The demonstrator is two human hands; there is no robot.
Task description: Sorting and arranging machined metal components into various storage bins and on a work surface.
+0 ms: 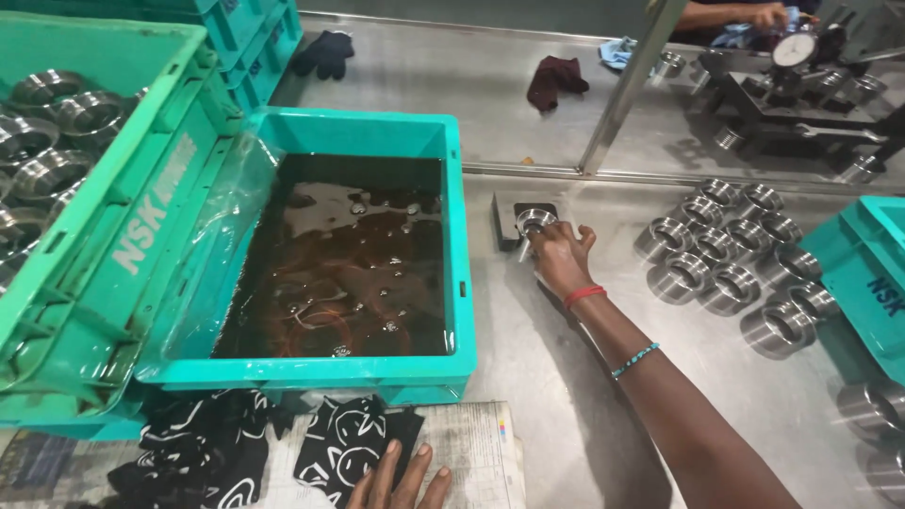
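Observation:
My right hand (pixel 560 256) reaches forward over the steel table and grips a shiny metal ring (pixel 534 222) that sits on a small dark block (pixel 507 215) just right of the teal tub. My left hand (pixel 401 483) lies flat with fingers apart at the bottom edge, resting on newspaper (pixel 471 448) beside a black patterned cloth (pixel 349 445). The teal tub (pixel 391 132) holds dark oily liquid (pixel 349 273) with bubbles on top.
A green crate (pixel 113 217) at left holds several metal rings. More rings (pixel 731 259) stand grouped on the table at right, next to another teal crate (pixel 872 283). Behind a metal post (pixel 627 80) are a dial gauge fixture (pixel 792 66), dark gloves (pixel 325 52) and another person's hand (pixel 768 14).

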